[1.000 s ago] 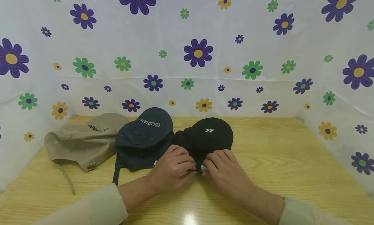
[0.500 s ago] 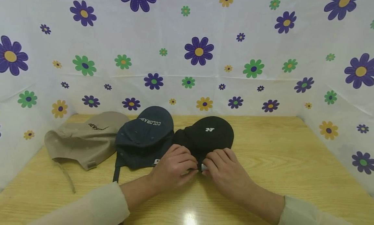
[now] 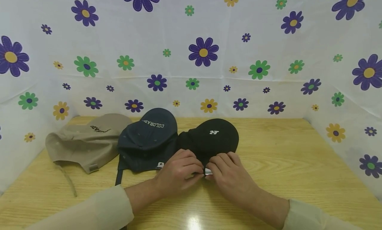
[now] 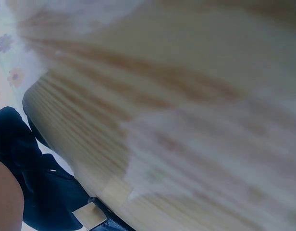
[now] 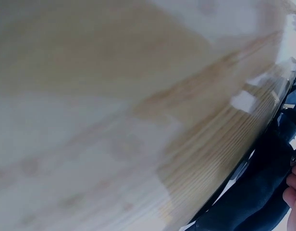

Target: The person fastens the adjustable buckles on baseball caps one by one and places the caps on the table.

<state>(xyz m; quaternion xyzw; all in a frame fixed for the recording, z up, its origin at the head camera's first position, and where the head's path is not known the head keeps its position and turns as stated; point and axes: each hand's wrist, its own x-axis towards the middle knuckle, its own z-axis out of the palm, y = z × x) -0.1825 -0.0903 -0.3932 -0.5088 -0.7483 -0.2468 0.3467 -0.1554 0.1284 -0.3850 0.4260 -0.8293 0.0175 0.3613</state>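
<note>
A black cap (image 3: 213, 133) with a white letter lies on the table, its back strap end towards me. My left hand (image 3: 180, 172) pinches the strap at that near end, its fingertips partly hidden. Close beside it, my right hand (image 3: 228, 173) grips the cap's other side, where a shiny metal buckle (image 3: 208, 171) shows between fingers and thumb. In the left wrist view, dark cloth and a metal clasp (image 4: 90, 215) appear at the lower left. The right wrist view has curled fingers (image 5: 294, 185) against dark fabric at its right edge.
Left of the black cap lies a navy cap (image 3: 149, 137) with a loose strap, touching or nearly touching it. Further left is a beige cap (image 3: 86, 143) with its strap hanging loose. A flowered cloth (image 3: 179, 34) walls in the wooden table (image 3: 283, 163).
My left hand has shifted slightly right, towards the buckle. More of the metal buckle shows at my right fingertips. The caps have stayed in place.
</note>
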